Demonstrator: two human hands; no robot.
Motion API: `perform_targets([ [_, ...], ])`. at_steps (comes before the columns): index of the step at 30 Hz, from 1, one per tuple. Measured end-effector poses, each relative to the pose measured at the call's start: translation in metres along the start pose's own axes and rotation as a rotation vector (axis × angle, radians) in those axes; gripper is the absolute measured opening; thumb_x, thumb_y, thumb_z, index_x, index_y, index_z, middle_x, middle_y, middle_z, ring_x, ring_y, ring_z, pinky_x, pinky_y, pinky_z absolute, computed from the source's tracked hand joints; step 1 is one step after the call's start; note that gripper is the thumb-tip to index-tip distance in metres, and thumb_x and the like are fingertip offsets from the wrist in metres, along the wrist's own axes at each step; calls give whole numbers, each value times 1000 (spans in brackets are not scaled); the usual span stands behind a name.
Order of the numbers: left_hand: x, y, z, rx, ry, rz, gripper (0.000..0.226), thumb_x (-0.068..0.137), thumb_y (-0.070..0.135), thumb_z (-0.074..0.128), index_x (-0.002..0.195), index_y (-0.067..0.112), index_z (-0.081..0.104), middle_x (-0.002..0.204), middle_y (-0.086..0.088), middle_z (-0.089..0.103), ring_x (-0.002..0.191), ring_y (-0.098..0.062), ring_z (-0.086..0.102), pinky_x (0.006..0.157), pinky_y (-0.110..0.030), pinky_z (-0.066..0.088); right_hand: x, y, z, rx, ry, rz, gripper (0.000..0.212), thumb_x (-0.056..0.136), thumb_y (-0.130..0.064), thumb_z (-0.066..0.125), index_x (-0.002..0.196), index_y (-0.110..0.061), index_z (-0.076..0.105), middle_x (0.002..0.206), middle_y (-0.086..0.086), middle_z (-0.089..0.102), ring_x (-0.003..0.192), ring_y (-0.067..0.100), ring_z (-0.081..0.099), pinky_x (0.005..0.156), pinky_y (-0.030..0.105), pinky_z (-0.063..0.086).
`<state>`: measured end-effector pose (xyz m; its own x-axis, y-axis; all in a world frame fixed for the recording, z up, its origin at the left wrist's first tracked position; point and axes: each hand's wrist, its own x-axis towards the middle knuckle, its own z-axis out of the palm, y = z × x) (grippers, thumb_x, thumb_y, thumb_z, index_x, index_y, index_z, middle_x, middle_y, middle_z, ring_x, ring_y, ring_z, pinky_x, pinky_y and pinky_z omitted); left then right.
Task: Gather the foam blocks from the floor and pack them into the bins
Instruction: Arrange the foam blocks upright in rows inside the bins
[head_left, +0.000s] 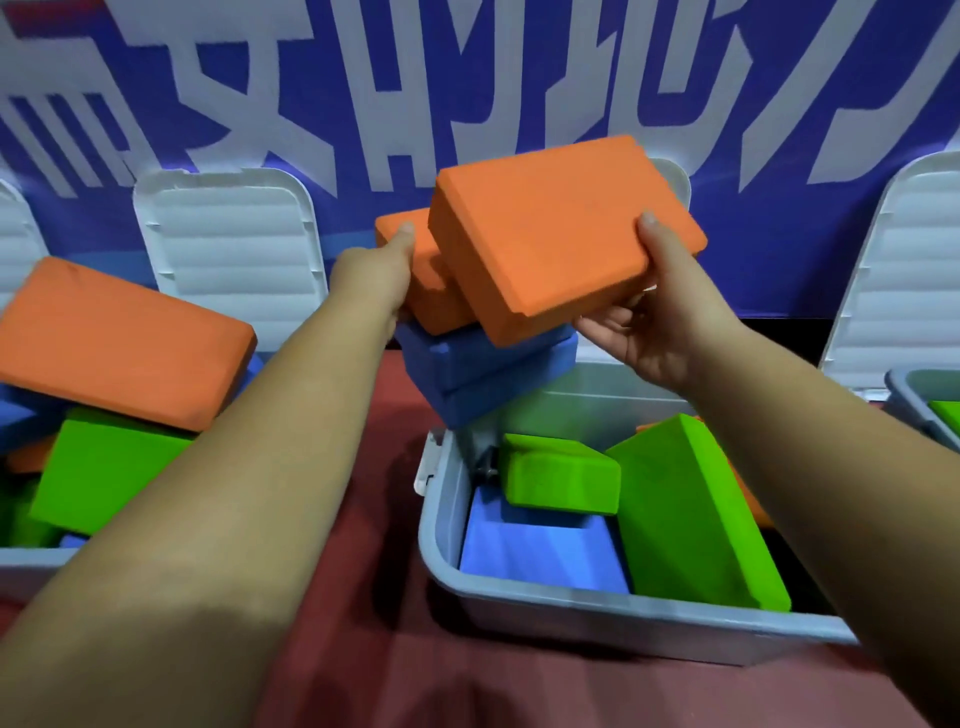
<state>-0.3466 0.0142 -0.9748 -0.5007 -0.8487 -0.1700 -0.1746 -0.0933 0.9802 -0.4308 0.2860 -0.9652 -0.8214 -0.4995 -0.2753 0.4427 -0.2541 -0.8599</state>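
Orange block (561, 228) rides on top, tilted, long axis across the view, the right hand (660, 332) in a pinching grip on its right end, the left hand (371, 275) clutching the orange-and-blue stack (483, 374) just beneath, the grey bin (571, 618) waiting below.

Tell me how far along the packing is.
Done: left bin is heaped full; middle bin holds green blocks and a blue block. In hand: right hand grips the top orange block, left hand the rear orange block above two blue blocks. Left: setting these into the middle bin.
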Motion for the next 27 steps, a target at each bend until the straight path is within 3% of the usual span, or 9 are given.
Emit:
perform_targets([
  [2,6,-9,-6,-44,-42,-23,74,70,67,78,123,17,66,107,-7,77,89,-30,77,74,-50,66,2,-3,16,4,50,-23,54,90,-59,69,110,-11,54,78,7,49,54,12,62,83,48,64],
  [4,10,-16,-12,-89,-72,-34,71,72,63,83,122,15,66,107,-8,78,91,-28,77,72,-48,66,7,-3,28,43,57,-24,54,89,-53,70,119,-10,55,101,12,57,78,20,75,79,47,64],
  [6,9,-19,-14,-80,-96,-22,64,78,63,82,119,15,68,107,-6,79,93,-25,77,76,-46,66,10,-3,37,74,64,-30,48,89,-49,70,118,-15,55,114,14,56,98,27,74,75,44,65],
  [10,10,-21,-17,-18,-170,-34,52,84,65,75,110,19,73,105,-4,79,92,-25,75,82,-45,65,17,0,55,35,70,-58,40,93,-52,68,111,-20,53,114,12,58,103,26,71,77,41,65],
  [16,7,-20,-19,60,-212,-52,53,89,67,62,110,19,70,101,-1,74,76,-22,68,77,-40,62,31,10,70,-3,23,-111,61,89,-59,72,132,-19,52,126,13,62,106,28,71,74,35,65],
  [21,3,-21,-27,121,-210,-99,67,83,72,61,129,24,63,117,-6,72,99,-30,73,79,-41,61,38,18,68,-105,44,-126,73,86,-65,71,129,-8,53,114,20,65,88,29,78,76,38,64],
  [23,4,-22,-31,103,-241,-118,69,76,73,63,127,27,64,119,-7,73,98,-31,75,77,-44,63,40,23,64,-256,42,-117,70,88,-67,67,116,-4,60,105,15,70,82,26,78,73,40,65],
  [27,2,-25,-33,133,-265,-102,67,77,73,59,126,28,65,117,-4,71,89,-26,77,69,-37,61,38,30,58,-457,3,-122,61,89,-77,55,98,-18,66,84,0,71,79,19,72,79,42,64],
])
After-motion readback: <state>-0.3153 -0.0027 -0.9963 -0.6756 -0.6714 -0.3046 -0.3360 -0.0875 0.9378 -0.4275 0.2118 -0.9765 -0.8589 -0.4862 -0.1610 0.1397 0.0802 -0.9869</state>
